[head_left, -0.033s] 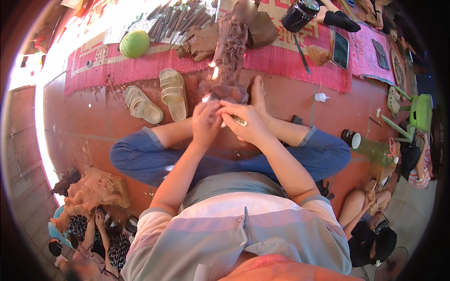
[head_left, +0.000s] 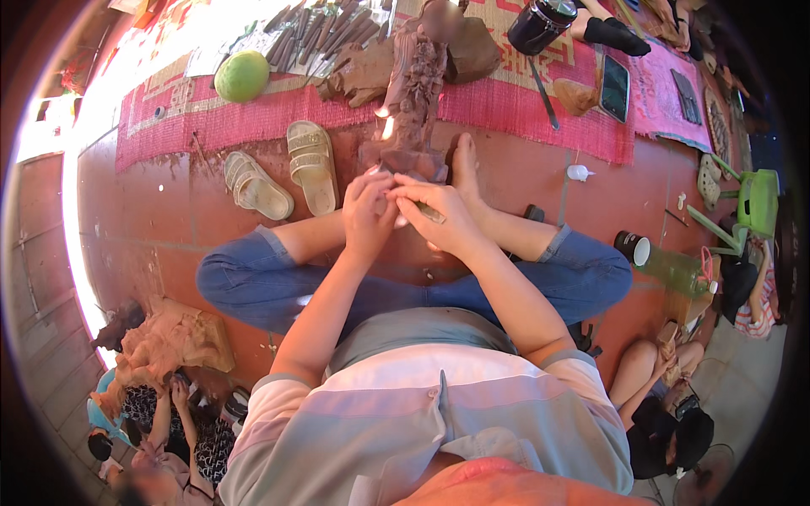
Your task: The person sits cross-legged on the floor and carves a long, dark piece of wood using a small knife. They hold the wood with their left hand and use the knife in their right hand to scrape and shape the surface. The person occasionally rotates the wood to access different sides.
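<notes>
A brown carved wooden statue (head_left: 413,93) lies in front of me with its base (head_left: 409,163) nearest my hands. My left hand (head_left: 369,211) is closed at the near edge of that base, fingers curled and close to my right fingertips. Whatever it pinches is hidden. My right hand (head_left: 439,215) is also closed, with a small pale, flat piece (head_left: 431,214) showing between thumb and palm. Its fingertips meet the left hand's just below the base. Whether that piece reaches the wood cannot be made out.
Carving tools (head_left: 325,34) and a green round fruit (head_left: 242,76) lie on the red mat (head_left: 540,114). Beige sandals (head_left: 312,169) sit left of the statue. To the right are a phone (head_left: 614,88), a white small bottle (head_left: 579,173), a black cup (head_left: 633,249) and a green stool (head_left: 758,202). Other people sit nearby.
Both hands have shifted very slightly at the statue's base, and the pale piece in my right hand shows less. The statue looks nearly unmoved.
</notes>
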Demonstrator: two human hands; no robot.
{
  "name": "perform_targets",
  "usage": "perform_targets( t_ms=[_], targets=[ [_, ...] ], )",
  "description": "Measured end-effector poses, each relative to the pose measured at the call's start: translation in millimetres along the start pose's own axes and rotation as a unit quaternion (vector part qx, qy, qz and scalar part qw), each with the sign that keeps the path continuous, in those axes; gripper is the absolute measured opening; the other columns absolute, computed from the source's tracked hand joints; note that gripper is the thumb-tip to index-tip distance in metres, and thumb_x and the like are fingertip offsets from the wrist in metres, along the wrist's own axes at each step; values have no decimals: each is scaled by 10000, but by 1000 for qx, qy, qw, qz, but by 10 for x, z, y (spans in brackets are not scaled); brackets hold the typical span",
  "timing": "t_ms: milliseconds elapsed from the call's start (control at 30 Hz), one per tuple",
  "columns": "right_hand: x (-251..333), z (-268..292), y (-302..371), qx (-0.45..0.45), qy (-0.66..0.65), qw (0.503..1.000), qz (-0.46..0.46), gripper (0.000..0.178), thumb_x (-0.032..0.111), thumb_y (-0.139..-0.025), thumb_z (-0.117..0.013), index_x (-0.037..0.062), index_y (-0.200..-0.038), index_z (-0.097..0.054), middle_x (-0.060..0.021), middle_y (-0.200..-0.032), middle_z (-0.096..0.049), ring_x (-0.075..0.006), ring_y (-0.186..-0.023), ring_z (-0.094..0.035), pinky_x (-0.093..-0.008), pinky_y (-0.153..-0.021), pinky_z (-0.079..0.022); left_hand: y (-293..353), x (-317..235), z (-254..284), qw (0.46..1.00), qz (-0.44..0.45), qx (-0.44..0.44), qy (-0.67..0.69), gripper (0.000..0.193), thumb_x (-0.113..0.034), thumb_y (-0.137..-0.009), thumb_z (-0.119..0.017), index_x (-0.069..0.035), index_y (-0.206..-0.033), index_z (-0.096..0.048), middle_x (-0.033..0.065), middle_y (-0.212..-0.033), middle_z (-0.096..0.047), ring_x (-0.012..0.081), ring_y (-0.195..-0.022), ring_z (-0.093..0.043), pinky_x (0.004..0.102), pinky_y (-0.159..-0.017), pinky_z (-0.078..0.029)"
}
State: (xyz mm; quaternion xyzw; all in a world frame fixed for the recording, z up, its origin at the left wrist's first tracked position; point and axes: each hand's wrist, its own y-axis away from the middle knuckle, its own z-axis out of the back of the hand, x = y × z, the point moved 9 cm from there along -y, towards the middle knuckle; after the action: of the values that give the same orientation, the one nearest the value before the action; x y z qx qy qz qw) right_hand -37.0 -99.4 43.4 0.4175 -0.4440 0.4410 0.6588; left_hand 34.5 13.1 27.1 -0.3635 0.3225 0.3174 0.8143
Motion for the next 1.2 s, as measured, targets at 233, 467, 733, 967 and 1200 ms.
perform_targets(
  t_ms=[233,467,733,967,1200],
  targets=[
    [-147,-113,168,3,54,997,62,204,88,-894,-594,27,-1065,-685,-233,-1294,-581,-350,-1078,-641,-382,-897,-503,223,76,-128,998,22,52,38,314,-32,-700,-739,-34,-1004,-660,131,-994,-651,311,-932,-615,403,-831,-509],
    [-211,-119,203,10,22,999,23,193,83,-900,-592,36,-1058,-693,-212,-1297,-590,-337,-1107,-639,-357,-897,-501,179,42,-121,999,-7,44,-16,375,3,-670,-733,-31,-1036,-658,139,-1044,-662,319,-926,-615,397,-813,-512],
    [-69,-99,88,-24,5,999,28,189,76,-893,-591,35,-1043,-698,-227,-1280,-597,-330,-1062,-653,-361,-881,-507,14,78,-15,998,49,24,12,346,-13,-678,-746,-25,-1015,-670,131,-1039,-666,323,-1005,-620,384,-856,-520],
    [-173,-75,146,-9,54,998,44,209,142,-899,-581,72,-1048,-710,-241,-1277,-581,-360,-1021,-662,-388,-869,-521,198,108,-155,992,72,79,66,327,-14,-666,-762,-31,-985,-693,119,-1028,-668,302,-929,-628,370,-796,-549],
    [-350,-8,180,-23,-32,997,68,217,127,-900,-586,50,-1069,-700,-249,-1257,-594,-355,-1098,-635,-363,-891,-503,124,-94,-159,995,-63,39,-69,318,32,-705,-752,-21,-1014,-702,118,-1015,-677,237,-926,-653,286,-687,-581]
  ],
)
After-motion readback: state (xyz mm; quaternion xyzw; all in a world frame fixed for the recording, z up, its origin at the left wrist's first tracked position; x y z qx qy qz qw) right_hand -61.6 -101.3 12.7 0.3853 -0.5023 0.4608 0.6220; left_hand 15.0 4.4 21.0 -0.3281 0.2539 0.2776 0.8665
